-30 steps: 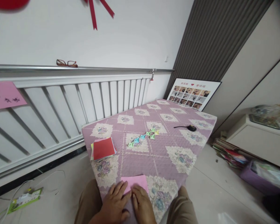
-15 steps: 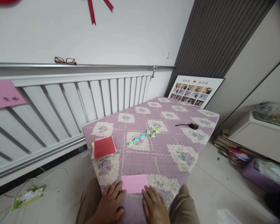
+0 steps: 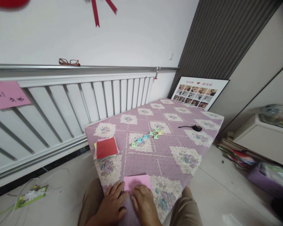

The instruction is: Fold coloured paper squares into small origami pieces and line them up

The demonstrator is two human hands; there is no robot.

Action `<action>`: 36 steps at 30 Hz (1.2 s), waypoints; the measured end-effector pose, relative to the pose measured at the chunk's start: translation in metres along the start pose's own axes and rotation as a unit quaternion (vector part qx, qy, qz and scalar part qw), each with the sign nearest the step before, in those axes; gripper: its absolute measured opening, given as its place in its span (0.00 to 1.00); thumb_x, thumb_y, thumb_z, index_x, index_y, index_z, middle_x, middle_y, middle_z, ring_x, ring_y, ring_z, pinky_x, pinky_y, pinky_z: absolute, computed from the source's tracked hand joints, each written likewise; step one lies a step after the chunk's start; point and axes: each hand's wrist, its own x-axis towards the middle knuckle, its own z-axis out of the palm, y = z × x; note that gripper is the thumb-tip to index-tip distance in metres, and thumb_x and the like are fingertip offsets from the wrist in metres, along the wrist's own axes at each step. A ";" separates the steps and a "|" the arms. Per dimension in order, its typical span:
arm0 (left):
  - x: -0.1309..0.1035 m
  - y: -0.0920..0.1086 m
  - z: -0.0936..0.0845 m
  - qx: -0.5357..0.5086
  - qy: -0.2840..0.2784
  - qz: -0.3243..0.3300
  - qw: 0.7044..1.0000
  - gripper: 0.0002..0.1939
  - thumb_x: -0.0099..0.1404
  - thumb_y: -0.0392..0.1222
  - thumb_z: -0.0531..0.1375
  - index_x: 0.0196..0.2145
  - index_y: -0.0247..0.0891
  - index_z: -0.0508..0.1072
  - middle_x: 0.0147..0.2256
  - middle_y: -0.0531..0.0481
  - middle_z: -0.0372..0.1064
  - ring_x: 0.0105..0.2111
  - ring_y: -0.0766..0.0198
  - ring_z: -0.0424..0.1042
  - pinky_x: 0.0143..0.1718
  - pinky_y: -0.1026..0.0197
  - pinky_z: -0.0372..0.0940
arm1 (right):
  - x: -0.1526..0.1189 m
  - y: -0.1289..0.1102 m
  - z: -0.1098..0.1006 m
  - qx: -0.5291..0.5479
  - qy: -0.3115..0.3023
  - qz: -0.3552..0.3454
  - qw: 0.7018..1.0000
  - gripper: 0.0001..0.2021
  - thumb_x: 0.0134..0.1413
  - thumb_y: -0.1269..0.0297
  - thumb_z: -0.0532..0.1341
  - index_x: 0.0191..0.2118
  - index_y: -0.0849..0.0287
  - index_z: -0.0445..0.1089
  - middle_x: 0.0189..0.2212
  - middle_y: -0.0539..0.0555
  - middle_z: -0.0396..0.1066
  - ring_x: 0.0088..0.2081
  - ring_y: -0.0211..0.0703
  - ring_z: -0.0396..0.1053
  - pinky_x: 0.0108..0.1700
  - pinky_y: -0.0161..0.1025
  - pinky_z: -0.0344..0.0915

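A pink sheet of paper (image 3: 137, 181) lies flat near the front edge of the table. My left hand (image 3: 113, 201) rests at its lower left corner, fingers spread on the cloth and the paper's edge. Over the sheet's lower middle edge lies my right hand (image 3: 143, 201), its fingers bent and close together, pressing on the paper; its fingertips are hard to make out. To the left sits a stack of coloured paper (image 3: 107, 148) with a red sheet on top. Several small folded paper pieces (image 3: 146, 137) in green, blue and yellow form a line in mid-table.
The table (image 3: 141, 161) has a purple floral cloth. A black round object with a thin tail (image 3: 197, 128) lies at its right. A radiator (image 3: 118, 97) runs along the left, and a photo board (image 3: 200, 93) stands behind the far end.
My right hand has moved left, from the sheet's lower right corner to its lower middle, and its fingers have drawn together. My left hand has stayed at the left corner. The view has shifted slightly.
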 end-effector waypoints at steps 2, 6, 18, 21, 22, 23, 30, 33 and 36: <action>0.000 -0.003 0.002 0.004 0.007 0.005 1.000 0.33 0.57 0.39 0.59 0.60 0.50 0.57 0.65 0.46 0.43 0.63 0.47 0.44 0.60 0.38 0.43 | 0.000 -0.002 0.010 0.007 0.005 0.017 1.000 0.12 0.46 0.75 0.62 0.38 0.52 0.71 0.38 0.51 0.72 0.42 0.46 0.68 0.43 0.41 0.61; -0.002 -0.011 0.009 0.010 0.051 0.021 0.998 0.30 0.57 0.34 0.58 0.56 0.49 0.62 0.63 0.47 0.50 0.62 0.49 0.49 0.59 0.40 0.49 | -0.003 0.009 0.016 0.008 0.000 0.020 1.000 0.16 0.45 0.77 0.61 0.41 0.53 0.71 0.41 0.53 0.72 0.46 0.48 0.67 0.47 0.43 0.62; 0.026 0.003 0.002 0.017 0.150 0.032 0.988 0.13 0.64 0.34 0.55 0.46 0.43 0.70 0.53 0.52 0.65 0.54 0.58 0.60 0.55 0.55 0.56 | -0.004 0.012 0.015 0.009 0.000 0.021 1.000 0.15 0.48 0.76 0.60 0.41 0.53 0.71 0.41 0.54 0.71 0.46 0.48 0.68 0.47 0.44 0.63; 0.033 0.000 0.005 0.033 0.142 0.056 0.988 0.10 0.66 0.35 0.54 0.44 0.41 0.70 0.48 0.52 0.68 0.50 0.60 0.62 0.53 0.57 0.57 | -0.005 0.014 0.015 0.007 -0.004 0.019 1.000 0.16 0.47 0.76 0.60 0.42 0.53 0.71 0.41 0.53 0.72 0.46 0.48 0.68 0.48 0.44 0.63; 0.034 -0.001 0.006 0.036 0.144 0.061 0.987 0.09 0.66 0.36 0.54 0.43 0.41 0.71 0.47 0.52 0.68 0.49 0.60 0.63 0.52 0.57 0.57 | -0.006 0.014 0.016 0.007 -0.004 0.019 1.000 0.16 0.47 0.76 0.60 0.43 0.54 0.71 0.41 0.53 0.72 0.46 0.48 0.68 0.48 0.44 0.63; 0.035 -0.003 0.007 0.038 0.149 0.064 0.986 0.09 0.67 0.37 0.54 0.43 0.41 0.71 0.46 0.52 0.69 0.47 0.60 0.64 0.51 0.57 0.58 | -0.006 0.014 0.016 0.006 -0.005 0.018 1.000 0.16 0.47 0.76 0.60 0.43 0.54 0.71 0.41 0.54 0.72 0.46 0.48 0.68 0.48 0.45 0.63; 0.036 0.001 0.009 0.048 0.174 0.065 0.981 0.06 0.67 0.37 0.54 0.36 0.40 0.71 0.40 0.52 0.70 0.43 0.60 0.64 0.46 0.56 0.57 | -0.009 0.017 0.021 0.000 0.013 0.002 1.000 0.19 0.50 0.77 0.57 0.49 0.55 0.67 0.44 0.54 0.72 0.47 0.47 0.68 0.49 0.45 0.64; 0.036 0.011 0.011 0.046 0.182 0.047 0.981 0.06 0.66 0.36 0.54 0.35 0.40 0.71 0.37 0.52 0.69 0.40 0.60 0.65 0.45 0.55 0.57 | -0.010 0.019 0.023 0.001 0.033 -0.006 0.999 0.19 0.51 0.77 0.55 0.48 0.55 0.67 0.43 0.54 0.72 0.46 0.46 0.69 0.48 0.44 0.66; 0.033 0.019 0.012 0.022 0.194 0.035 0.980 0.06 0.65 0.35 0.54 0.36 0.40 0.70 0.38 0.52 0.69 0.41 0.59 0.64 0.46 0.55 0.57 | -0.012 0.021 0.026 -0.002 0.044 -0.017 0.999 0.17 0.52 0.77 0.54 0.45 0.55 0.69 0.41 0.54 0.73 0.44 0.45 0.69 0.47 0.43 0.66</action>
